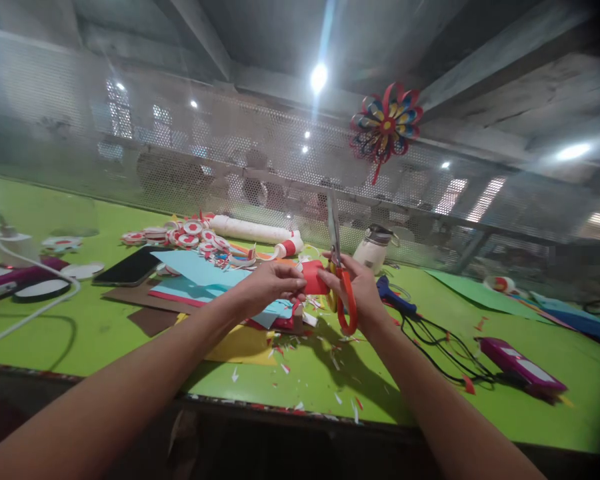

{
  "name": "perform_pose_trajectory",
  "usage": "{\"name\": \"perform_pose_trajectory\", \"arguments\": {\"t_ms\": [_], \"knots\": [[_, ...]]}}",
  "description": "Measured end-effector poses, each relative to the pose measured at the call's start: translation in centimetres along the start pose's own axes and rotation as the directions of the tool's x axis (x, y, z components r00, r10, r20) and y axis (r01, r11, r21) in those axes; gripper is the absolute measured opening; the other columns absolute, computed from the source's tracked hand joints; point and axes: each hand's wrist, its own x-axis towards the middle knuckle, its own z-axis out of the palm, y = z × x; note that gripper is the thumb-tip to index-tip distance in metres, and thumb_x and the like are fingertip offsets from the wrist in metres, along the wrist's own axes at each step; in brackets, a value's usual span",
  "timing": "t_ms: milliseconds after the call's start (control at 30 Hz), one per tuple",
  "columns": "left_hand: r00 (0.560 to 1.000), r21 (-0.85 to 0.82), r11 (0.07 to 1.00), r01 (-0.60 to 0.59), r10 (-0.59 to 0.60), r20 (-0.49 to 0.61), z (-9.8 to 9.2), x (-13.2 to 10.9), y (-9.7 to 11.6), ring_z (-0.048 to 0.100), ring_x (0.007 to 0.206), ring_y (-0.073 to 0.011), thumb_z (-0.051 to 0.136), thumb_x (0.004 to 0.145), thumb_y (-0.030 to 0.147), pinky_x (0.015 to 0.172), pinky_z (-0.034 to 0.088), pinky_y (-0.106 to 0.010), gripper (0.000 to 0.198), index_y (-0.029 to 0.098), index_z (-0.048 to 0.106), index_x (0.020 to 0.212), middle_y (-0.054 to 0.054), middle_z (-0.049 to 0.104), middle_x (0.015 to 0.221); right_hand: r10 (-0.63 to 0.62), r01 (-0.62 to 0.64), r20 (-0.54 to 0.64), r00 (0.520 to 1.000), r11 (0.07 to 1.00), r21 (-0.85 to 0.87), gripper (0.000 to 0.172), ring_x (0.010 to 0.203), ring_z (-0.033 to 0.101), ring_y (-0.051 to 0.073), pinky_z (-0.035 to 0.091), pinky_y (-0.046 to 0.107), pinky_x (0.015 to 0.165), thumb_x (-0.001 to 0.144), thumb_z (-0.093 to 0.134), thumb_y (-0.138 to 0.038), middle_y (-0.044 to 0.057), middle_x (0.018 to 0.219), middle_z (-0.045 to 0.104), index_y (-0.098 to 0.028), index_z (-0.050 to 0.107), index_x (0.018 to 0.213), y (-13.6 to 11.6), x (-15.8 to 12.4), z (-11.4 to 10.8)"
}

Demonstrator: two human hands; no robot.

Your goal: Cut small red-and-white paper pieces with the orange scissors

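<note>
My left hand pinches the left side of a small piece of red paper above the table. At its right edge, the fingers of my right hand also touch the red paper. A pair of scissors with orange and yellow handles sits in my right hand, blades pointing up. Under my hands lie sheets of light blue paper, a yellow sheet and brown card. Small red and white paper scraps are scattered on the green table.
Red-and-white paper discs lie piled behind, beside a white roll. A black phone is left. On the right are a blue glue gun, cables and a purple power strip. A paper flower hangs on the mesh screen.
</note>
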Motion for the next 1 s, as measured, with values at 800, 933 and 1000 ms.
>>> {"name": "perform_pose_trajectory", "arguments": {"t_ms": [800, 933, 1000], "knots": [[0.888, -0.189, 0.938, -0.292, 0.193, -0.417, -2.1, 0.0, 2.4, 0.061, 0.061, -0.0114, 0.067, 0.067, 0.011, 0.054, 0.045, -0.02, 0.009, 0.01, 0.059, 0.071, -0.005, 0.064, 0.067, 0.013, 0.14, 0.301, 0.954, 0.865, -0.482, 0.04, 0.041, 0.046, 0.012, 0.036, 0.022, 0.041, 0.085, 0.038, -0.052, -0.003, 0.049, 0.048, -0.018, 0.057, 0.075, -0.2, -4.1, 1.2], [0.897, -0.179, 0.945, -0.275, 0.185, -0.402, -2.3, 0.2, 2.0, 0.061, 0.06, -0.0112, 0.067, 0.068, 0.011, 0.054, 0.045, -0.02, 0.008, 0.01, 0.06, 0.072, -0.007, 0.065, 0.069, -0.008, 0.149, 0.302, 0.953, 0.882, -0.447, 0.041, 0.041, 0.043, 0.011, 0.035, 0.021, 0.039, 0.085, 0.038, -0.054, -0.004, 0.049, 0.044, -0.018, 0.057, 0.076, 0.1, -4.3, 1.0], [0.899, -0.182, 0.944, -0.276, 0.187, -0.396, -2.3, 0.3, 1.8, 0.061, 0.06, -0.0109, 0.066, 0.068, 0.011, 0.055, 0.045, -0.02, 0.008, 0.01, 0.06, 0.072, -0.007, 0.065, 0.069, -0.005, 0.142, 0.303, 0.953, 0.89, -0.433, 0.041, 0.041, 0.042, 0.011, 0.035, 0.02, 0.038, 0.085, 0.038, -0.053, -0.004, 0.048, 0.044, -0.018, 0.056, 0.075, 0.2, -4.4, 1.0]]}}
